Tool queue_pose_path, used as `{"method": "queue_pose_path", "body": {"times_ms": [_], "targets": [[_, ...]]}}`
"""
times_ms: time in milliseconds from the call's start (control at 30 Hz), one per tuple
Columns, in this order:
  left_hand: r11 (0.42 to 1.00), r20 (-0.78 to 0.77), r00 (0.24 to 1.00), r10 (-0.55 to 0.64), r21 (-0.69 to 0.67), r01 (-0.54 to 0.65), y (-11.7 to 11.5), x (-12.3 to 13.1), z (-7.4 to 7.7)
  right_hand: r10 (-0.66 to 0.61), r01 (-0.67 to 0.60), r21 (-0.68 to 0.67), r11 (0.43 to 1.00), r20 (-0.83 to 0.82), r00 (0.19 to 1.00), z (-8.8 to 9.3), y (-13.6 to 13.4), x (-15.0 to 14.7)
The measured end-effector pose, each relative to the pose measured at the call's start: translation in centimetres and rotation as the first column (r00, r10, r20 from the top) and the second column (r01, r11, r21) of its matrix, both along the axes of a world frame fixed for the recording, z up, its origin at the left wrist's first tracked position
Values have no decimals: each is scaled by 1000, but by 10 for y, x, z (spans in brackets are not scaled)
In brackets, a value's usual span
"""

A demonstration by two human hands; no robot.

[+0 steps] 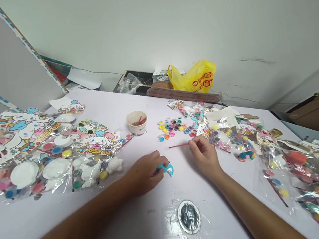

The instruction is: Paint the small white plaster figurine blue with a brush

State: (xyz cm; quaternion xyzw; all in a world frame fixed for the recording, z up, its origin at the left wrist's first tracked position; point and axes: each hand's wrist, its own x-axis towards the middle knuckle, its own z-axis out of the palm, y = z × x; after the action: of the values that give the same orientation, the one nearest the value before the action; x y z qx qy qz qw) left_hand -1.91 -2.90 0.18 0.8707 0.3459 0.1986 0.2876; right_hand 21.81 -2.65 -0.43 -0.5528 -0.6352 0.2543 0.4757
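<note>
My left hand (pixel 149 171) is closed on a small blue-and-white painted figure (pixel 169 169), partly hidden by the fingers, just above the white table (pixel 125 223). In my right hand (pixel 205 153) is a thin paintbrush (pixel 179 145) with a red handle, pinched between thumb and fingers. Its dark tip points left, apart from the figure. Beyond the brush lies a cluster of small paint pots (pixel 174 127) in many colours. A paper cup (pixel 137 123) with red-handled brushes standing in it is farther back, left of the pots.
Clear bags of white plaster figures and paints (pixel 57 167) cover the left side. More packets (pixel 297 165) line the right, near a small painted piece (pixel 246 156). A yellow plastic bag (pixel 193 78) stands at the back. A round table insert (pixel 189 216) sits in front.
</note>
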Motion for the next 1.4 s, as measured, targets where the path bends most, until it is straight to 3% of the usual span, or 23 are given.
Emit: {"method": "queue_pose_path", "body": {"times_ms": [200,567,800,1133,1267,1400], "targets": [[1000,-28,1000,10,-11,-10,-1,0,1,2,-10,95,995,82,997,6,37,-21],[997,-15,1000,10,-82,-11,-2,1,7,45,-56,73,996,146,988,0,41,-27],[994,-17,1000,8,-112,-10,-2,1,9,36,-36,-21,999,-1,999,-2,43,-24],[995,-29,1000,2,-103,-5,-2,0,9,24,-29,-43,999,-114,993,-3,45,-23],[994,-31,1000,2,-106,-5,-2,0,11,-4,-5,-48,999,-187,982,7,34,-16],[996,-19,1000,10,-86,-12,-3,1,10,6,-40,-135,990,-245,970,15,-7,0]]}}
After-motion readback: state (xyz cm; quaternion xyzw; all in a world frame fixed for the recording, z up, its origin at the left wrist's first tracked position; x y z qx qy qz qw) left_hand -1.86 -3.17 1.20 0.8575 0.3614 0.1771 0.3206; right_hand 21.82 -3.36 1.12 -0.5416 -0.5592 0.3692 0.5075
